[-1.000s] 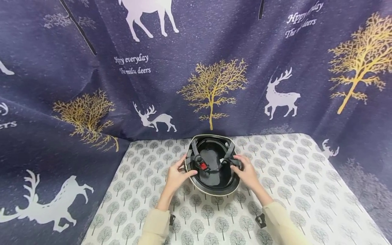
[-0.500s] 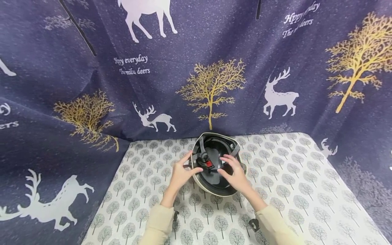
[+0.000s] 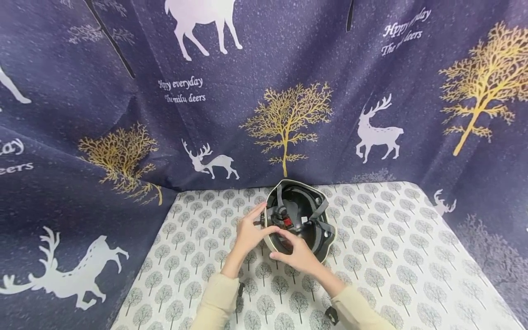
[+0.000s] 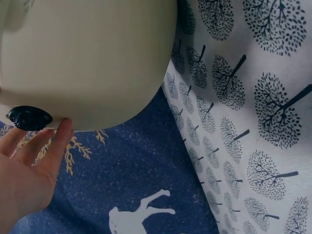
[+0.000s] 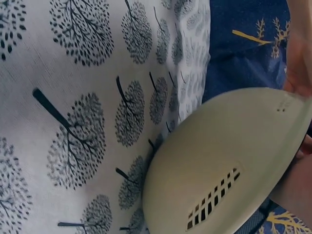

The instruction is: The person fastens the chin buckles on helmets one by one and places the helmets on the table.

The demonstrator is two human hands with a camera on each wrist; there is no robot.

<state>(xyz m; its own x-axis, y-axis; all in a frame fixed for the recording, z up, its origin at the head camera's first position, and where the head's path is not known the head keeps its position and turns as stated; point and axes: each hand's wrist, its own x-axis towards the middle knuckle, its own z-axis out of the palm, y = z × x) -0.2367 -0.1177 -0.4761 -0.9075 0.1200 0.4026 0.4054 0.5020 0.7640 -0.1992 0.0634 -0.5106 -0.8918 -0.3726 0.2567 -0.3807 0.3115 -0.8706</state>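
Observation:
An upturned cream helmet (image 3: 330,250) rests on the table, its black interior (image 3: 303,208) facing up. Inside it lie grey chin straps (image 3: 319,210) and a red buckle (image 3: 287,222). My left hand (image 3: 249,236) grips the left rim, with its thumb over the edge and its fingers outside. Its fingertips touch the shell beside a black knob (image 4: 30,118) in the left wrist view. My right hand (image 3: 299,254) reaches across the near rim, thumb and fingers spread apart, close to the left thumb. The right wrist view hides its fingertips behind the shell.
A white cloth with printed trees covers the table (image 3: 198,256). Behind it hangs a dark blue curtain (image 3: 231,128) with deer and gold trees. Vent slots (image 5: 214,197) show on the helmet's side. A small black piece (image 3: 332,315) is by the right sleeve.
My right hand has left the right rim, passed over the interior and moved left toward the near rim. The helmet has turned and shifted slightly right; my left hand has stayed on its left rim.

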